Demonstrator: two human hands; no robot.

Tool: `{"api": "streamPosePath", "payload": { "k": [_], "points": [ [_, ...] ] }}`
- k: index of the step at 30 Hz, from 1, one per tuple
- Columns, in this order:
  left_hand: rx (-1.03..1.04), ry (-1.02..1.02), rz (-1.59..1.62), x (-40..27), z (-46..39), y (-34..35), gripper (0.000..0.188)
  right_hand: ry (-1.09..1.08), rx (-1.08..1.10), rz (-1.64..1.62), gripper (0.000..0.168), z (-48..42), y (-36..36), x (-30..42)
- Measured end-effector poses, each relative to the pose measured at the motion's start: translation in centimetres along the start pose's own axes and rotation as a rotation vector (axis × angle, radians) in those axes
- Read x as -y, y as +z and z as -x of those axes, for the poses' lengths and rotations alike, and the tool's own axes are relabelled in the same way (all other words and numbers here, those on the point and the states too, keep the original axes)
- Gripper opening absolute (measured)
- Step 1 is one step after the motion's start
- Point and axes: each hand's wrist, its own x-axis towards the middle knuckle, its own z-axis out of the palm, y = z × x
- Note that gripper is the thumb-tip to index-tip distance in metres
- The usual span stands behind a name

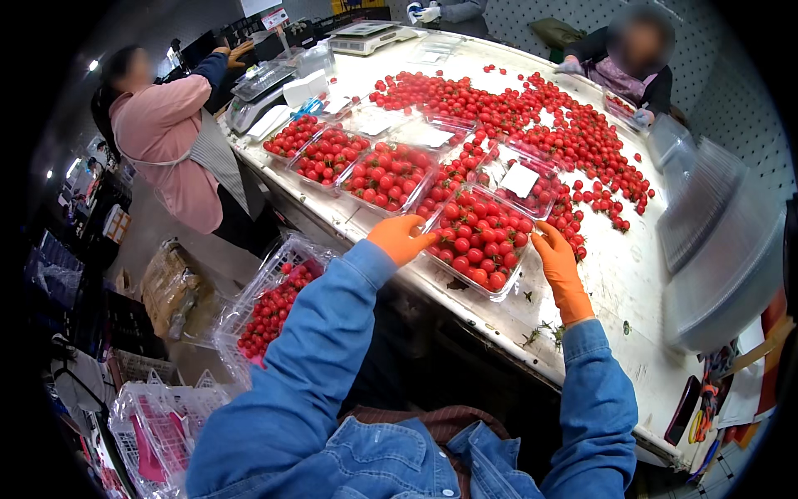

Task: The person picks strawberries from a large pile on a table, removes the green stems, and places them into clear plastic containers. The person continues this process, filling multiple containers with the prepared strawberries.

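Observation:
A clear plastic clamshell box point(508, 293), its base full of cherry tomatoes point(477, 240), lies at the near edge of the white table point(629, 268). My left hand point(402, 240), in an orange glove, is at the box's left side, thumb and fingers at its rim. On the right side, my right hand point(564, 271), gloved the same way, has its fingertips at the far right corner. The box's lid point(530, 162) is tilted back behind it and bears a white label point(519, 180). More filled boxes point(389, 178) stand in a row to the left.
Loose cherry tomatoes point(573, 134) spread across the table. Stacked empty clamshells point(717, 231) stand at the right, near a phone point(682, 410) and scissors point(697, 427). Scales point(368, 40) stand at the far left. A crate of tomatoes point(271, 312) is below left. Co-workers point(168, 143) are around the table.

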Motion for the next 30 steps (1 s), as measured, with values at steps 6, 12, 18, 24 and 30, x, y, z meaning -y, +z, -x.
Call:
{"api": "streamPosePath", "payload": {
  "k": [6,12,18,24,30],
  "points": [
    [-0.051,0.045,-0.160,-0.7,0.7,0.3,0.055,-0.115,-0.024,-0.057,0.041,0.8,-1.0,1.4],
    [-0.065,0.086,-0.215,-1.6,1.0,0.2,0.052,-0.113,0.036,-0.024,0.038,2.3,-0.2,3.1],
    [-0.365,0.185,0.358,2.0,4.0,-3.7,0.035,-0.166,0.098,-0.012,0.033,3.9,-1.7,4.1],
    [-0.496,-0.193,0.229,15.9,14.4,-12.3,0.027,-0.019,0.090,-0.030,0.038,6.3,-4.4,4.9],
    [-0.481,-0.284,0.058,18.2,18.9,-12.1,0.023,-0.021,-0.084,-0.202,0.034,7.6,-5.7,6.4]
  ]
}}
